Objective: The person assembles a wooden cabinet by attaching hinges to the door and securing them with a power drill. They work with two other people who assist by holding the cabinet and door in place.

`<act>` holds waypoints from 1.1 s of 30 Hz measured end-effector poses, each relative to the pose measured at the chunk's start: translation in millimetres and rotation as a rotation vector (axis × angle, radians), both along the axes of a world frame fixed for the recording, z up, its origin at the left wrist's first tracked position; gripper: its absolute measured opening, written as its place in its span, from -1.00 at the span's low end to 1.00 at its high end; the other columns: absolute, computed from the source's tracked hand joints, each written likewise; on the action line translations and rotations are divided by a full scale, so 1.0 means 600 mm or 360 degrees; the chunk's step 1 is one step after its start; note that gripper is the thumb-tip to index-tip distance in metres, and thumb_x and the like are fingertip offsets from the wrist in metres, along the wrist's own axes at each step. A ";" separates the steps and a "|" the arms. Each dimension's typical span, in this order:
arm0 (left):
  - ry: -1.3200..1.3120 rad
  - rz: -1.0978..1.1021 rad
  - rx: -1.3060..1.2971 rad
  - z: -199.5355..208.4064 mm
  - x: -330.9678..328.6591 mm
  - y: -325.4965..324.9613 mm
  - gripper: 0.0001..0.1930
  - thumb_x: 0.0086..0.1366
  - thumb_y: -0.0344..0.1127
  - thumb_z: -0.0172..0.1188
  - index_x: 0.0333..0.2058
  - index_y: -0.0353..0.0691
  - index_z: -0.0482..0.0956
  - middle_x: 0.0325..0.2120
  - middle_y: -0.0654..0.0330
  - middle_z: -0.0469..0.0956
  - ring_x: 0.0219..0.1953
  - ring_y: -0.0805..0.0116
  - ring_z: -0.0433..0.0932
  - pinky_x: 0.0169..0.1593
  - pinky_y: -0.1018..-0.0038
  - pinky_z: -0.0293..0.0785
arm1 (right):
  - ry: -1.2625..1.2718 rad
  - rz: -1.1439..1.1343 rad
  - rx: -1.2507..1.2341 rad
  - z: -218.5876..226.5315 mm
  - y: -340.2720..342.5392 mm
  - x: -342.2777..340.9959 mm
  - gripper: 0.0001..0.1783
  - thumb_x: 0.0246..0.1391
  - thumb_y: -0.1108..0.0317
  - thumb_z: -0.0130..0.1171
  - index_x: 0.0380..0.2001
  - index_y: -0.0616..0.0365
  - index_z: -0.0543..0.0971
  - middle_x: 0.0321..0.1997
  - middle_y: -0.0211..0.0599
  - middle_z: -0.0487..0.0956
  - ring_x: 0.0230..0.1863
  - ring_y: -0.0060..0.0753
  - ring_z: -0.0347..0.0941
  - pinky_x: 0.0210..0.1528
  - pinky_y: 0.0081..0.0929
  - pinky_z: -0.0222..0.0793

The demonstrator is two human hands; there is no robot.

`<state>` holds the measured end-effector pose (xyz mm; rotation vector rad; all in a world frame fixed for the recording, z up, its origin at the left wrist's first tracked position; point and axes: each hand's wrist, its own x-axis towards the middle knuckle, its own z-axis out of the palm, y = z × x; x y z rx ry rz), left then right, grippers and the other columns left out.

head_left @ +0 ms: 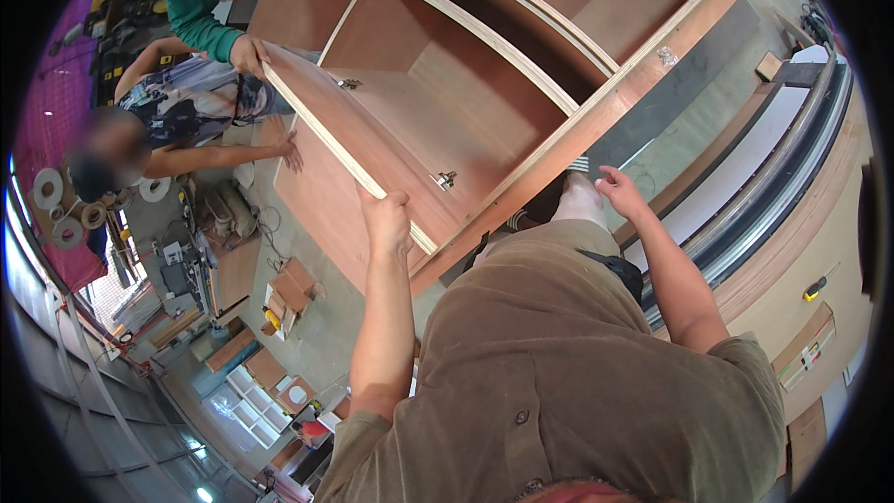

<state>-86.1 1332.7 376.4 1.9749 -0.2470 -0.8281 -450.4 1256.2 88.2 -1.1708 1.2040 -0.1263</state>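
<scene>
A large reddish-brown plywood cabinet (610, 112) with open compartments lies ahead of me. Along its near left side, a door panel (372, 144) with a pale edge stands open, a metal hinge (443, 181) showing near each end. My left hand (386, 218) is closed round the near end of the door's edge. Nothing is in my right hand (622, 194), its fingers apart, beside my leg and short of the cabinet. A co-worker's hand (250, 54) in a green sleeve grips the door's far corner.
Another person's hand (289, 151) reaches toward the door's outer side, at left. To the right runs a curved workbench (792, 251) bearing a screwdriver (816, 289). Wood offcuts (293, 284) lie on the floor at left.
</scene>
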 end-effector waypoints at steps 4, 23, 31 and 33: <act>0.0036 0.0039 0.0014 0.011 0.005 0.009 -0.17 -0.06 -0.78 -0.17 0.29 -0.24 0.05 0.08 0.04 0.34 0.01 0.24 0.44 0.01 0.42 0.46 | 0.0046 -0.0050 0.0030 -0.027 -0.006 -0.027 -0.39 0.09 0.14 0.22 0.16 0.24 0.42 -0.09 -0.05 0.57 -0.07 -0.24 0.50 0.04 -0.36 0.38; 0.0076 0.0050 -0.0041 0.013 -0.011 -0.013 -0.22 -0.03 -0.77 -0.19 0.27 -0.25 0.07 0.03 0.08 0.37 -0.02 0.27 0.46 -0.05 0.45 0.48 | 0.0103 -0.0104 0.0218 -0.064 0.009 -0.056 -0.38 0.09 0.15 0.21 0.16 0.28 0.41 -0.07 -0.01 0.57 -0.03 -0.23 0.49 0.07 -0.37 0.36; -0.0004 0.0068 0.0055 0.003 -0.003 -0.004 -0.23 -0.02 -0.75 -0.20 0.26 -0.23 0.07 0.04 0.03 0.35 0.02 0.18 0.44 0.01 0.31 0.49 | 0.0149 -0.0068 0.0189 -0.085 0.026 -0.071 -0.35 0.11 0.12 0.19 0.19 0.27 0.39 -0.14 -0.09 0.57 -0.12 -0.29 0.48 0.00 -0.40 0.36; -0.0028 0.0039 0.0044 -0.001 -0.003 -0.003 -0.22 -0.02 -0.74 -0.21 0.27 -0.20 0.07 0.04 0.03 0.35 0.01 0.16 0.44 0.01 0.27 0.51 | 0.0143 -0.0079 0.0170 -0.092 0.034 -0.074 -0.37 0.14 0.16 0.18 0.20 0.30 0.38 -0.24 -0.26 0.56 -0.26 -0.46 0.42 -0.15 -0.48 0.36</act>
